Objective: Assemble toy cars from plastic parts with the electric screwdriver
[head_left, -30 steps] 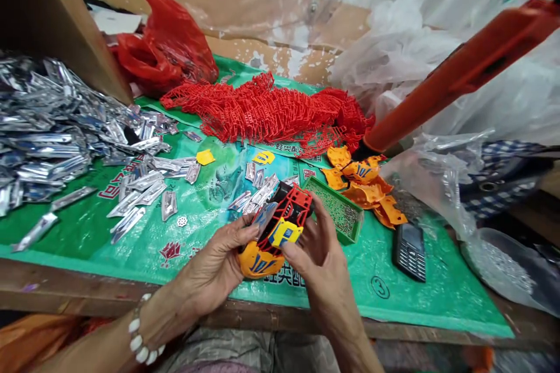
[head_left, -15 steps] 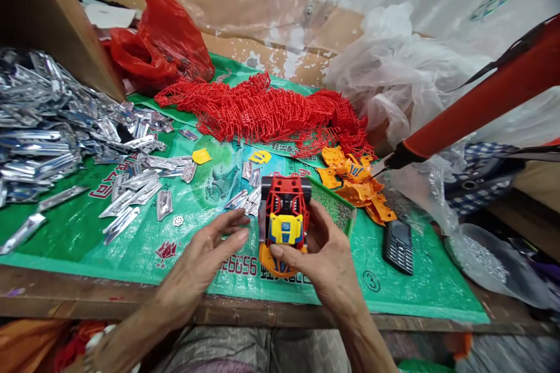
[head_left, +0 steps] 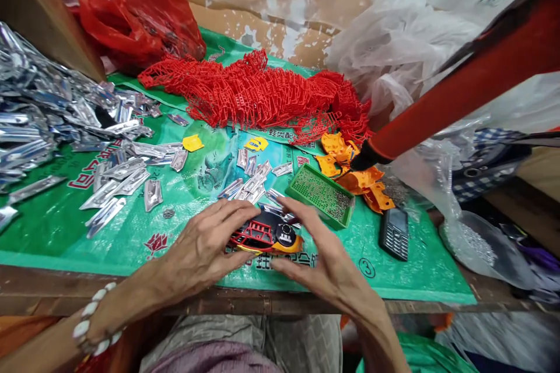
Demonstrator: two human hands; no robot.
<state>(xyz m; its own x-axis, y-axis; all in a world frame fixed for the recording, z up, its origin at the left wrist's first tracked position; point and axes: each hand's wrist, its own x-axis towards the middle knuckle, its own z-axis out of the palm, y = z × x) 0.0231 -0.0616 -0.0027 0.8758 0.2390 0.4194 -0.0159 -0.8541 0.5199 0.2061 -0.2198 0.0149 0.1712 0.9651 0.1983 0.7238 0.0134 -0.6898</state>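
Note:
A toy car (head_left: 261, 234) with a red frame, black parts and orange and yellow body pieces lies turned sideways low over the green sheet. My left hand (head_left: 207, 240) holds its left end, fingers over the top and thumb at the near side. Around the right end, my right hand (head_left: 328, 259) has thumb and index finger spread apart; whether a fingertip touches the car I cannot tell. Just behind are loose silver trim pieces (head_left: 258, 182). A green tray (head_left: 301, 198) of small screws stands beyond my right hand.
A red electric screwdriver (head_left: 437, 105) slants in from the right, its tip by orange body pieces (head_left: 371, 186). Red plastic frames (head_left: 262, 93) are heaped at the back, silver pieces (head_left: 39, 111) at the left. A keypad phone (head_left: 395, 233) lies right, near a clear bowl (head_left: 464, 245).
The car has turned from standing on end to lying sideways. My left hand has moved right and taken hold of it; my right hand's fingers have spread off it. The view has shifted slightly.

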